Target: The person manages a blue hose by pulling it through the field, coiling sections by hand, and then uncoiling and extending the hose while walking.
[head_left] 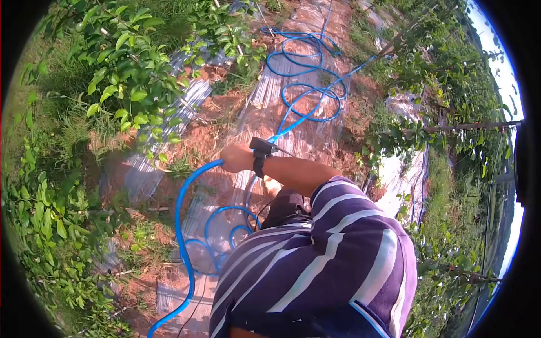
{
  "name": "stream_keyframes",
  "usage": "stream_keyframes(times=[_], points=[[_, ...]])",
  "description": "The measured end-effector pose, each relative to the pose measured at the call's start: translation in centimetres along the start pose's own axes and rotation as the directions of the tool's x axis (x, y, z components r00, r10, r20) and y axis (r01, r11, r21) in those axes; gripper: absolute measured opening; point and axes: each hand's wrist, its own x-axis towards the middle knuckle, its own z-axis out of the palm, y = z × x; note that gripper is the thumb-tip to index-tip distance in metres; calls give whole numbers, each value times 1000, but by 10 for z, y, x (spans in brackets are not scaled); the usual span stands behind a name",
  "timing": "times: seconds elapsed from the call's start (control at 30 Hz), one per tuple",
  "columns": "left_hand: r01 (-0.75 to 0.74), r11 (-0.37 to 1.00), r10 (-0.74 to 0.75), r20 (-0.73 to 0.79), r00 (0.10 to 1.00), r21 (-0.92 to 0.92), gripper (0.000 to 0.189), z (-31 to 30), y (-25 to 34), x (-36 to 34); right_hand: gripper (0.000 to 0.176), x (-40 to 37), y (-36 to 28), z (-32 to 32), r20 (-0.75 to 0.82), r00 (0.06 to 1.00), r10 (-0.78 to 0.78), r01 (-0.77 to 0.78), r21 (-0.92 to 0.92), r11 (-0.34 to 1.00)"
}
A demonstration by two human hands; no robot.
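My right hand [237, 158] is closed around a blue hose [180, 214], and a black band with a boxy device [261, 151] sits on that wrist. From the fist the hose bends down the left side to the bottom edge. Beyond the hand, a blue length runs up to loose loops on the ground. More blue coils [228, 211] lie beside my legs, partly hidden by my striped shirt [293, 270]. Only a sliver of my left arm [243, 333] shows at the bottom edge; its hand is out of view.
Leafy young trees [129, 73] line the left side, with branches reaching toward the hose. On the right stand more plants with poles [462, 125]. Strips of pale plastic sheeting [194, 96] cover parts of the reddish soil, with grass and weeds between them.
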Motion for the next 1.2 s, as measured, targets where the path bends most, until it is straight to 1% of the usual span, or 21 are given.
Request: stream_keyframes(times=[0.03,0.07,0.13,0.2,0.23,0.27,0.3,0.37,0.4,0.5,0.6,0.7,0.73,0.8,0.83,0.9,1.0,1.03,1.07,1.17,1.2], points=[[-176,956,180,-4,984,-233,64,27,28,5,22,13,-35,3,-25,993,-112,112,15,994],[-540,657,484,-255,837,-526,70,63,36,20,21,4,-96,-30,-48,994,-97,103,143,984],[-110,590,390,164,906,-800,90,-70,271,-34,12,0,-192,-70,124,953,-277,239,257,936],[-329,560,571,66,818,-760,96,-105,369,-44,11,9,-265,-34,-53,808,-587,586,177,791],[-439,505,644,-14,765,-743,92,-123,403,-49,13,-10,-300,-42,58,743,-667,646,200,737],[-322,389,651,10,759,-863,63,-119,421,-50,10,-16,-325,-9,-136,572,-809,803,293,519],[-324,385,651,6,759,-864,63,-114,413,-45,10,-21,-331,-17,-136,572,-809,804,289,519],[237,396,444,411,796,-887,26,-102,392,-34,8,-38,-340,-44,-87,586,-806,760,403,509],[-359,381,467,-158,870,-852,10,-120,393,-40,10,-36,-334,-41,-29,597,-802,728,440,526],[-370,632,299,-227,927,-681,6,-145,336,-20,15,-29,-291,-21,108,658,-745,632,460,624],[-345,692,89,-400,912,-634,5,-126,243,23,17,-23,-184,34,328,790,-518,429,307,849],[-125,854,-105,-403,909,-505,10,-123,130,45,20,-37,-25,42,285,943,-175,156,87,984],[-118,969,-35,-589,807,-219,9,-114,80,53,19,-50,34,46,150,982,-112,103,69,992],[215,954,-289,-443,849,-209,20,-106,2,50,16,-81,128,36,80,995,51,-46,-59,997],[248,954,-298,-474,828,-167,24,-80,-50,54,14,-93,150,18,180,973,146,-116,-168,979],[339,924,-369,-187,910,-177,31,-58,-76,43,19,-102,132,-14,171,961,218,-185,-188,964],[176,974,-175,-18,984,139,86,-31,35,12,29,-73,42,-26,182,949,259,-242,-109,964],[112,993,-116,209,971,32,93,-83,144,-7,31,-57,6,-30,186,961,207,-199,-60,978],[-299,907,319,18,948,-296,96,-22,135,3,26,-45,-39,-39,221,963,152,-142,-58,988],[-253,602,543,155,826,-757,93,-81,348,-45,21,-23,-147,-33,156,966,-208,212,-11,977],[-479,540,661,-3,750,-693,88,-97,396,-59,18,-29,-186,-44,162,919,-359,355,53,933]])
